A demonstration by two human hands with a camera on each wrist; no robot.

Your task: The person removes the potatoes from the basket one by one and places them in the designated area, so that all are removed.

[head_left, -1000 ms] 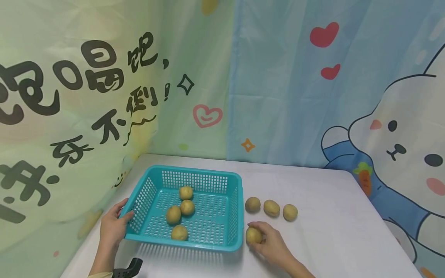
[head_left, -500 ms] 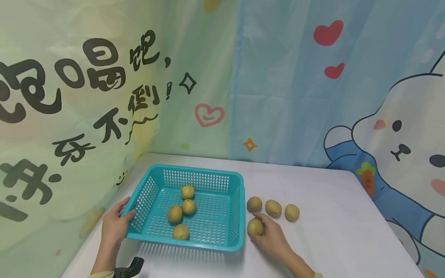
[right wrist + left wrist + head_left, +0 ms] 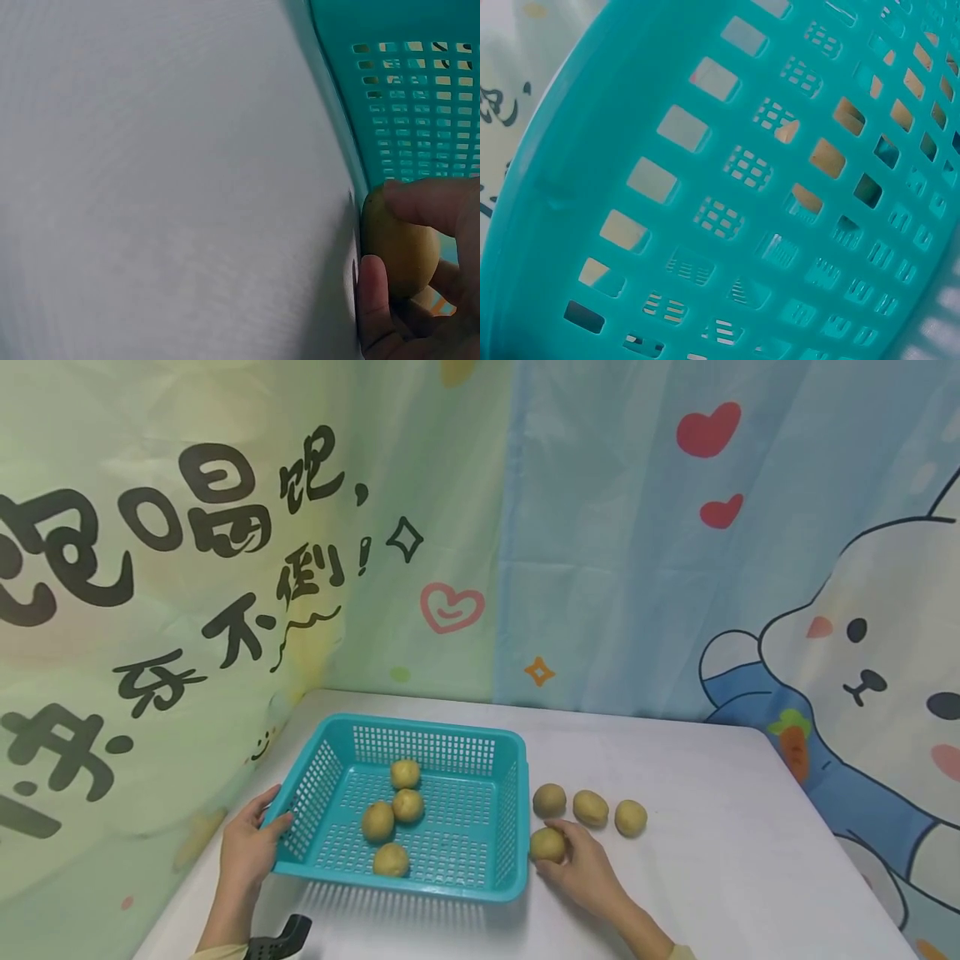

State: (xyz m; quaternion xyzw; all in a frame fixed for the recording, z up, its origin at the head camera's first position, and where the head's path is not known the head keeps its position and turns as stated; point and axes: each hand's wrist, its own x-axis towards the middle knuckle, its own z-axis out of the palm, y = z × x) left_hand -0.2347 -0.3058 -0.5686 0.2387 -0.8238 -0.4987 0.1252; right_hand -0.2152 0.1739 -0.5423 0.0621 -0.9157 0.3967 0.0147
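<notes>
Your potato (image 3: pixel 547 844) is just right of the basket (image 3: pixel 450 892), held in your right grip (image 3: pixel 585 870). Sloppy pinch and it could roll; clip the basket and it might pop loose. Left grip (image 3: pixel 249 845) holds the basket's left end, so a tug could tilt it.

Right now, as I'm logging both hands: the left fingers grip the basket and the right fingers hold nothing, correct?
"Nothing" is wrong: the right fingers hold a potato, as the head view shows; the left fingers do grip the basket.
</notes>
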